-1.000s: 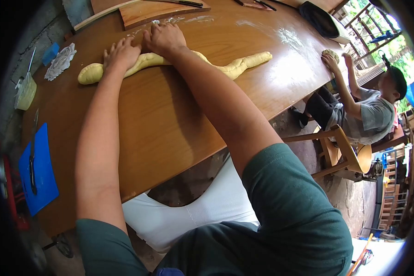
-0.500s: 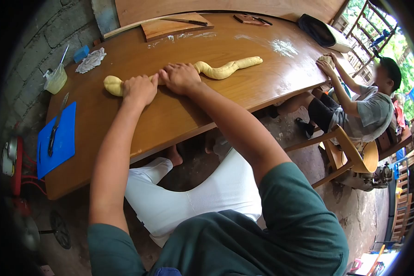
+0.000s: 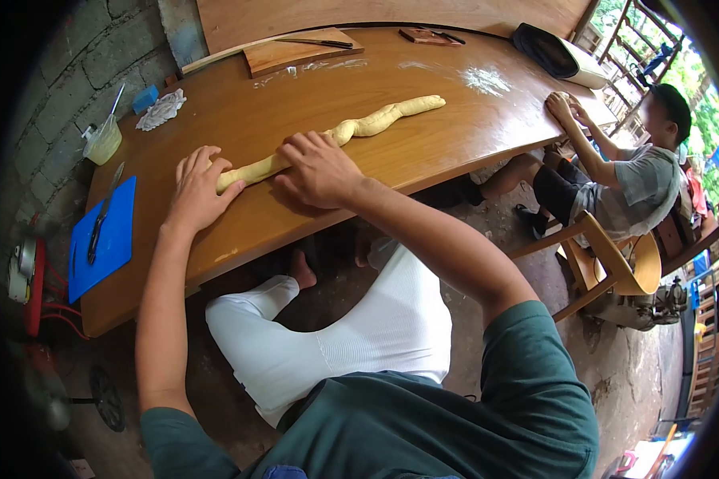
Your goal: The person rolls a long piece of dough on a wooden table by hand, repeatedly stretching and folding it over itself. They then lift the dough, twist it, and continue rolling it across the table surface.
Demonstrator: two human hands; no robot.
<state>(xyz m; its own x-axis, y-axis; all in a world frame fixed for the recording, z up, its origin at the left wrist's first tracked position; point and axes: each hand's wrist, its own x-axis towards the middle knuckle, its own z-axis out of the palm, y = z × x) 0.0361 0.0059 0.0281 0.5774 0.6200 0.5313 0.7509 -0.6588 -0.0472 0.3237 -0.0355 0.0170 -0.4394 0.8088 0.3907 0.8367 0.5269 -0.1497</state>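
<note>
A long rope of pale yellow dough (image 3: pixel 375 123) lies slantwise across the wooden table, lumpy and slightly wavy towards its far right end. My left hand (image 3: pixel 198 190) is cupped over its left end, with the thumb on the near side and the fingers beyond, hiding the tip. Further along, my right hand (image 3: pixel 321 172) bends over the middle of the rope, fingers curled across it and palm down. Between my hands a smoother, thinner stretch of dough shows.
Left lie a blue cutting board (image 3: pixel 102 239) with a knife (image 3: pixel 97 223), a plastic cup (image 3: pixel 102 142), a crumpled cloth (image 3: pixel 161 109) and a blue block (image 3: pixel 144 99). Behind are a wooden board (image 3: pixel 302 53) and scattered flour (image 3: pixel 486 80). A seated person (image 3: pixel 627 172) works at the right end.
My left hand has moved left and slightly down to the dough's end, now covering it. My right hand has shifted slightly right and down. The rope's right part has moved left and straightened somewhat.
</note>
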